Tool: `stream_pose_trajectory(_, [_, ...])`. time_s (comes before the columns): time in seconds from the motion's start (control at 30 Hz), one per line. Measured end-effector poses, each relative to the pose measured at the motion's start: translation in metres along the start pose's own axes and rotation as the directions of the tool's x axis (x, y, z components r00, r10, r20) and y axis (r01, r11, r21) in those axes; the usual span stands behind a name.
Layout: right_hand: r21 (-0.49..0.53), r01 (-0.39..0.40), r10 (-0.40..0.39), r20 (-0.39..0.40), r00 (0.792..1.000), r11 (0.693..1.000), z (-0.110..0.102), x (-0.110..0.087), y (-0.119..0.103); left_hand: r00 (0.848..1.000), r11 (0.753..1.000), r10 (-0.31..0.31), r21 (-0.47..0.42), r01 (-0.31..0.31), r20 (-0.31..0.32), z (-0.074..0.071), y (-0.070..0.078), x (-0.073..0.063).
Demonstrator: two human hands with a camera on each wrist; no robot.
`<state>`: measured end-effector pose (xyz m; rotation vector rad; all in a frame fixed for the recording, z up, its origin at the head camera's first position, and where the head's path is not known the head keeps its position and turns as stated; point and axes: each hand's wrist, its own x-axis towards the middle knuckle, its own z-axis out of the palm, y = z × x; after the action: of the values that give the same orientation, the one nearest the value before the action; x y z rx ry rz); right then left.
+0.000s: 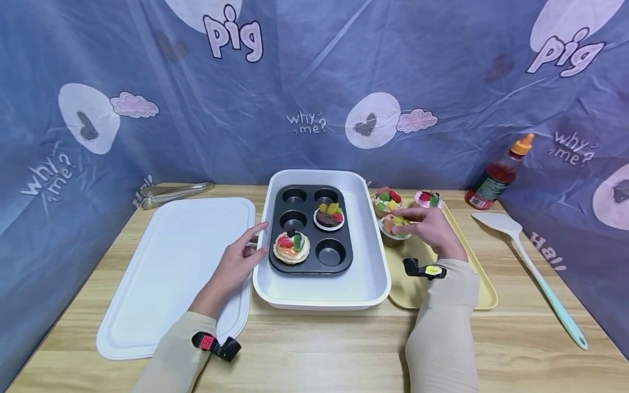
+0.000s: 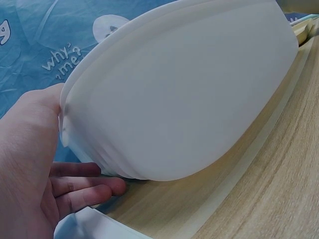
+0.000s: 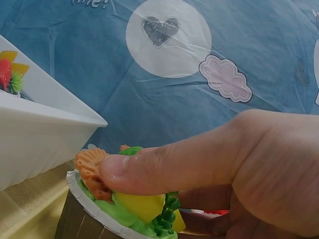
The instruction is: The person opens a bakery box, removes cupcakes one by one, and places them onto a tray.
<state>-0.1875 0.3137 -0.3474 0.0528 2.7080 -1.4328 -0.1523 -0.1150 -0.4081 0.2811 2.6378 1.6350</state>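
My left hand (image 1: pixel 239 262) grips the left rim of a white basin (image 1: pixel 319 292), one digit over the rim and the other fingers below it outside. Inside the basin lies a dark muffin tin (image 1: pixel 314 246). A fruit tart (image 1: pixel 291 249) sits at its front left cup and a chocolate tart (image 1: pixel 328 217) at its middle right cup. On the right, my right hand (image 1: pixel 434 232) pinches a fruit-topped cupcake (image 3: pixel 129 211) in a brown cup, thumb on the topping. The cupcake is over the yellow tray (image 1: pixel 408 292); whether it is lifted I cannot tell.
Two more cupcakes, one fruit-covered (image 1: pixel 387 202) and one pink (image 1: pixel 426 200), stand at the tray's back. A white tray (image 1: pixel 182 262) lies left, with metal tongs (image 1: pixel 174 192) behind it. A sauce bottle (image 1: pixel 496 177) and a spatula (image 1: pixel 530 267) are far right.
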Motion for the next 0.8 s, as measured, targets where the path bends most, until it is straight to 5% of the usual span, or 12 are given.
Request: stream_pose_trajectory(0.8, [-0.055,0.035,-0.034,0.009,0.999,0.998,-0.0027,-0.0012,-0.0036,1.0,1.0,0.006,0.005,-0.006,0.004,-0.0001,0.001,0.0])
